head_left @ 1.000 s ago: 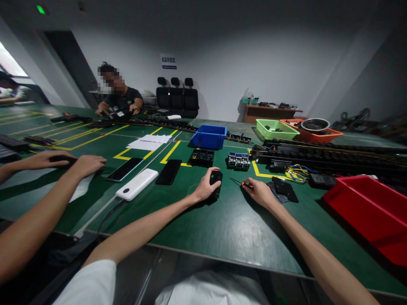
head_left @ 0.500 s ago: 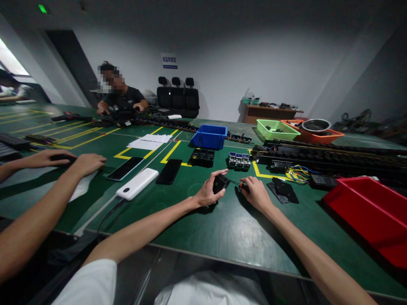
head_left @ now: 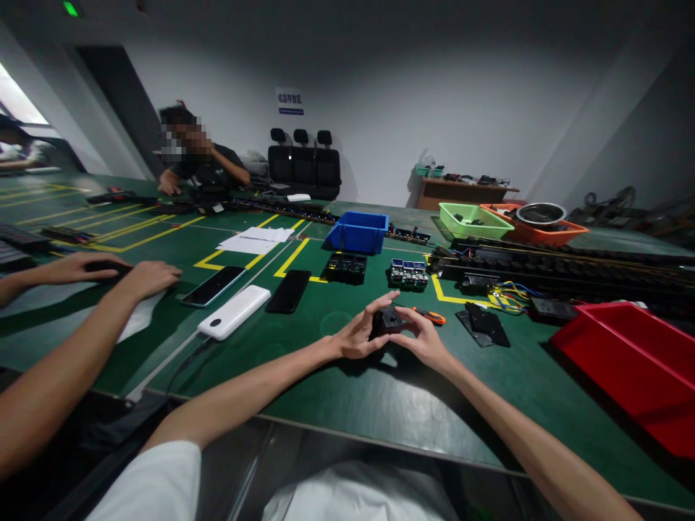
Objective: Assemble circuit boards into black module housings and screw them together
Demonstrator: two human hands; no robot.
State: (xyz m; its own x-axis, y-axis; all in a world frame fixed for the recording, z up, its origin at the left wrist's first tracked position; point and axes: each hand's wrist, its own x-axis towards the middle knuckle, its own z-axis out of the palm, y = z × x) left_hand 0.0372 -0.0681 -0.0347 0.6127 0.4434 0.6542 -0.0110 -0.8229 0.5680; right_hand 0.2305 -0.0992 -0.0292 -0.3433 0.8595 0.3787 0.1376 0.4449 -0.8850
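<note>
Both hands are together over the green table in front of me, around a small black box-shaped part (head_left: 389, 320). My left hand (head_left: 358, 334) grips it from the left, thumb below and fingers above. From the right, my right hand (head_left: 424, 340) closes thumb and fingertips on the same part. Just behind my right fingers lies a screwdriver (head_left: 431, 316) with an orange and black handle, its shaft hidden. Farther back stand a group of black blocks (head_left: 345, 268) and a group of metallic parts with blue tops (head_left: 408, 274).
A red bin (head_left: 624, 362) stands at right, near flat black plates (head_left: 483, 325) and long black assemblies (head_left: 543, 264). A blue bin (head_left: 358, 233) is ahead. Two phones and a white power bank (head_left: 234, 312) lie left, beside a co-worker's hands (head_left: 146, 281). Another person sits across.
My right hand has let go of the screwdriver, now on the table, and has moved left onto the black part. The person across has raised a hand to the face.
</note>
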